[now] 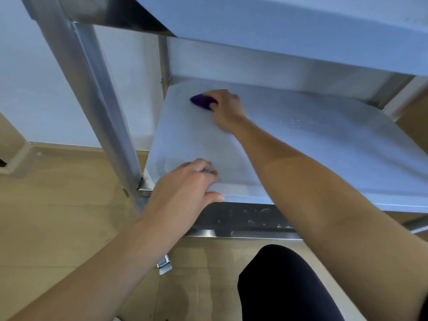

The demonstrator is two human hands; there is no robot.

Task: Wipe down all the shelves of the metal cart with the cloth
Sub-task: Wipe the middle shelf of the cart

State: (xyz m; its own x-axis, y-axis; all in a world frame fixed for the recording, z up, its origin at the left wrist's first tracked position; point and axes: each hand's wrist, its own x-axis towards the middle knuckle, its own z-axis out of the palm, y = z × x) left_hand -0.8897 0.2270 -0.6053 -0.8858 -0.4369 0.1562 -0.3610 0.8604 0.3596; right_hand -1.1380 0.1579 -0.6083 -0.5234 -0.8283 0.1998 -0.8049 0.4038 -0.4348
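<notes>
**Knee low, cloth deep in the corner: wiping the lower shelf well**

Knee [284, 286], in dark fabric, sits closest, bent over the pale floor [58, 216]; the person is crouched at the metal cart [243, 232]. Left hand [185, 184] holds the front edge of the lower shelf [324, 144] just beside the near post [92, 89]; its grip is closed on that edge, fingers on top and thumb against the front; this looks like a brace for the reach. Right hand [228, 107] stretches across to the far left corner; its grip is curled over the purple cloth [202, 101] and presses it to the metal, close under the back wall. Only a bunched end of the cloth shows past the fingers.

The step in hand is, I judge, wiping this shelf from the back corner. To do it well: flatten the cloth under the palm so more of it touches; draw straight overlapping passes from back wall to front edge, working left to right; run a fingertip of cloth along the seam where wall meets shelf. Faint marks [301, 122] toward the right want firm pressure; the front lip [243, 216] shows specks and deserves a pass too. Upper shelf [278, 24] hangs close overhead; keep the wrist low to avoid knocking it. Whether the other shelves are done I cannot tell.
</notes>
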